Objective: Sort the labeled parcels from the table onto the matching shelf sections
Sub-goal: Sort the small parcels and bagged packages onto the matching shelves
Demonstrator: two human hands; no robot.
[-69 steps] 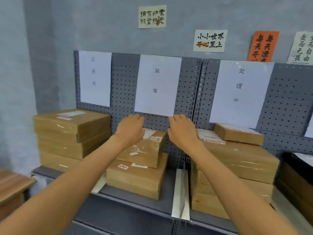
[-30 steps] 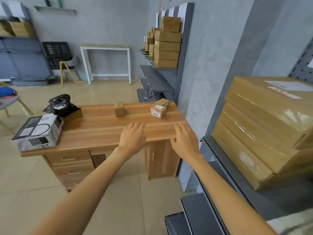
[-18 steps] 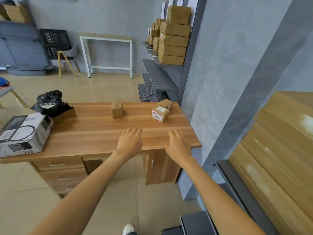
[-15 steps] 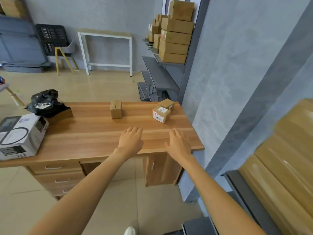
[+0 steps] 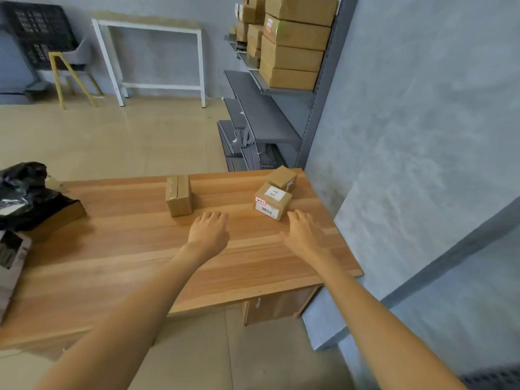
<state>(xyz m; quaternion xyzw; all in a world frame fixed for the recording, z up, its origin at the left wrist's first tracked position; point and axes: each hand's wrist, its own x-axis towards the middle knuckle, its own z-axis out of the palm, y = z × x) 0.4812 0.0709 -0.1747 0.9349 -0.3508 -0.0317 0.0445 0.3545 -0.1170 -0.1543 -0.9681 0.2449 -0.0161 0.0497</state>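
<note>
A: What is laid out, taken from the wooden table [image 5: 118, 249] as the landmark?

B: Three small cardboard parcels are seen toward its far side. A plain parcel [image 5: 179, 196] is stood on end near the middle of the far edge. Toward the far right corner a labelled parcel [image 5: 272, 201] is set, with a handwritten white sticker on top and a barcode label on its near face. A third small box [image 5: 282, 178] is placed just behind it, apparently touching.

A: And the hands?

B: Both are held palm down, nothing being gripped. The left hand [image 5: 208, 233] is placed just short of the plain parcel; the right hand [image 5: 302, 232] is just beside the labelled parcel's near corner. The fingers are extended loosely and only slightly parted.

A: How would the labelled parcel be expected to handle?

B: It is judged light and stiff, with taped faces that may be somewhat slick. It would best be taken by two opposite side walls, the top sticker being left uncovered so the label can be read.
</note>
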